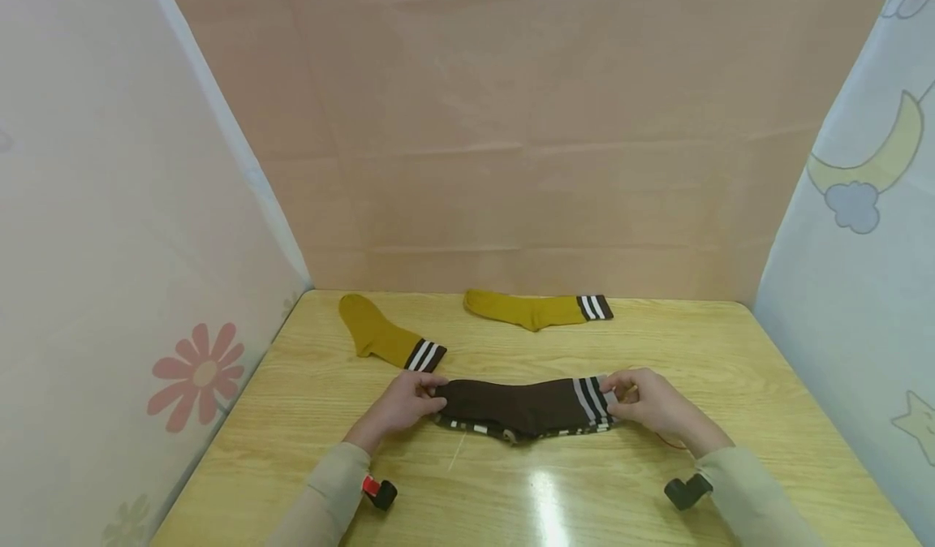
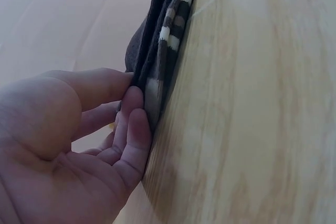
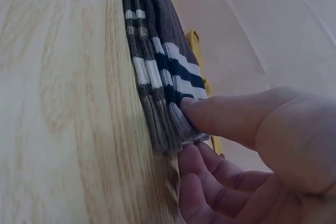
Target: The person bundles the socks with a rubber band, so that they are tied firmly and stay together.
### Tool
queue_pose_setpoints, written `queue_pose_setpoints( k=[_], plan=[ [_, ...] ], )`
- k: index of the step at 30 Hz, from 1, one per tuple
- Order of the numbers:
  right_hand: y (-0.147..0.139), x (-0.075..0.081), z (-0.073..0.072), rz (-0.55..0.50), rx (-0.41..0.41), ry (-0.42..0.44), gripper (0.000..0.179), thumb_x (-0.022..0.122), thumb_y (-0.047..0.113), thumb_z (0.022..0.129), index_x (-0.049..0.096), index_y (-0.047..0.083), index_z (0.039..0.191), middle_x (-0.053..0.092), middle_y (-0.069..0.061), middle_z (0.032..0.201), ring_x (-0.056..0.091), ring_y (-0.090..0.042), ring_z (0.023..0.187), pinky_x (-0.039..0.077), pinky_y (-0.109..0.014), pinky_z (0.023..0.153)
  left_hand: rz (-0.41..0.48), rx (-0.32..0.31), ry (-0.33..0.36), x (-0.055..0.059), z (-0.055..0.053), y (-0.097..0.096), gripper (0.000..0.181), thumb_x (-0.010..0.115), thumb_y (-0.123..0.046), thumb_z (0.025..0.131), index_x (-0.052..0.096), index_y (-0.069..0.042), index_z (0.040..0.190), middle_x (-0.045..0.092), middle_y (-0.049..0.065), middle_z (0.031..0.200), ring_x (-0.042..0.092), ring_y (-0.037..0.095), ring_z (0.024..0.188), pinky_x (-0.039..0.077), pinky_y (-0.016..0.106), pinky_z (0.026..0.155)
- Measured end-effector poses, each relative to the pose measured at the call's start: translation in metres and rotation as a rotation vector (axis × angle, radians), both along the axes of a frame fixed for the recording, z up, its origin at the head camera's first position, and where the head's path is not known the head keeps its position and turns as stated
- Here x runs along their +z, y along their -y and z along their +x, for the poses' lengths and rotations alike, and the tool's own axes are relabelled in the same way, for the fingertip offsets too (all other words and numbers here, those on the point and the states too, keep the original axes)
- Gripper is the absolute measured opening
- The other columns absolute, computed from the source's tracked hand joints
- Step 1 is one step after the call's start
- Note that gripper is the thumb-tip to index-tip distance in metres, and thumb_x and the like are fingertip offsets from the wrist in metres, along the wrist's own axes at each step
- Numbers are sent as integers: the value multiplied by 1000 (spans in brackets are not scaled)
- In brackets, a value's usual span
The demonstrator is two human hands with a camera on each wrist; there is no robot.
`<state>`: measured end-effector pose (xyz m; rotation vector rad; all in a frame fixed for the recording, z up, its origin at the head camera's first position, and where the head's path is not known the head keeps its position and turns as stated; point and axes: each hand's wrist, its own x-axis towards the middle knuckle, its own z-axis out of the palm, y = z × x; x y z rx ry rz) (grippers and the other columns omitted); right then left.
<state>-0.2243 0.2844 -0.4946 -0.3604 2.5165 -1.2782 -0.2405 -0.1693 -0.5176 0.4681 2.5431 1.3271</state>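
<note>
The dark brown knitted sock with grey cuff stripes lay flat and lengthwise near the middle of the bench, on top of brown, grey and white striped knitted socks that showed along its near edge. At its toe, the grip of the left hand was found pinching the dark fabric between thumb and fingers; at the cuff, the grip of the right hand pinched the ribbed edge, thumb uppermost. The knit was judged light, soft and stretchy, neither fragile nor slippery, though loose layers were thought liable to slide over one another. The toe and the thicker cuff were assessed as the sound holding points; the heel bulge, facing the near side, appeared likelier to bunch. The bench had a pale, wood-grained, smooth top, with glare at its near side. Behind the pile lay two mustard-yellow socks with brown-and-white cuffs, apart from each other. A creased peach cloth backdrop closed the rear; a pale flowered hanging stood left, and a pale moon-and-star hanging right.
</note>
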Motion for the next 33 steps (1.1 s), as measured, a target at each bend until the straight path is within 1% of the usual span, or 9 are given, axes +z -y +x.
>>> queue_pose_setpoints(
  k=[8, 16, 21, 24, 25, 27, 29, 32, 33],
  plan=[
    [1, 5, -2, 70, 24, -50, 29, 79, 4, 92, 71, 0, 120, 63, -11, 103, 61, -21, 81, 54, -28, 66, 16, -10, 0, 0, -2, -1, 34, 75, -13, 98, 73, -1, 129, 59, 5, 95, 52, 18, 84, 45, 26, 66],
    [2, 6, -1, 119, 28, -93, 28, 80, 6, 91, 72, 4, 117, 64, -9, 103, 60, -19, 80, 52, -28, 65, 9, 2, 6, 1, -1, -2, 31, 76, -12, 98, 73, -2, 126, 58, 4, 95, 52, 17, 83, 45, 25, 65],
    [3, 7, -3, 157, 82, -151, 27, 80, 7, 91, 72, 5, 116, 65, -4, 94, 54, -12, 69, 47, -26, 60, 15, 14, 0, 1, 1, -2, 29, 75, -12, 97, 72, -2, 125, 59, 4, 95, 54, 15, 81, 45, 24, 65],
    [3, 9, -6, 182, 121, -194, 27, 80, 8, 91, 72, 5, 116, 66, -6, 98, 51, -9, 64, 47, -26, 60, 19, 13, -16, 1, 2, -2, 28, 75, -11, 98, 72, -2, 124, 59, 5, 95, 54, 16, 80, 45, 25, 65],
    [4, 9, -6, 188, 125, -205, 27, 80, 8, 91, 73, 5, 116, 67, -8, 101, 52, -10, 65, 48, -27, 62, 19, 14, -20, 0, 2, -3, 28, 75, -11, 98, 72, -2, 124, 59, 5, 95, 55, 16, 80, 46, 25, 65],
    [4, 11, -8, 201, 122, -231, 26, 80, 9, 91, 74, 7, 116, 67, -14, 112, 59, -14, 76, 54, -32, 69, 17, 14, -26, 0, 2, -3, 28, 74, -11, 98, 71, -2, 124, 59, 5, 96, 55, 16, 79, 46, 25, 65],
    [5, 13, -8, 202, 113, -244, 25, 80, 11, 92, 74, 8, 116, 63, -20, 124, 65, -24, 92, 58, -41, 78, 16, 16, -26, 0, 3, -3, 28, 74, -11, 98, 71, -3, 125, 59, 5, 96, 55, 16, 79, 46, 25, 65],
    [6, 16, -10, 212, 88, -281, 24, 79, 13, 93, 74, 9, 116, 62, -23, 127, 66, -37, 107, 59, -52, 84, 11, 23, -25, 1, 3, -2, 28, 74, -12, 98, 71, -4, 126, 60, 4, 96, 55, 16, 80, 47, 25, 66],
    [7, 16, -10, 212, 76, -297, 24, 79, 13, 94, 73, 9, 116, 63, -22, 127, 66, -39, 107, 59, -53, 84, 6, 26, -24, 1, 3, -2, 28, 74, -12, 99, 71, -5, 126, 60, 4, 96, 56, 16, 80, 47, 25, 67]
  ],
)
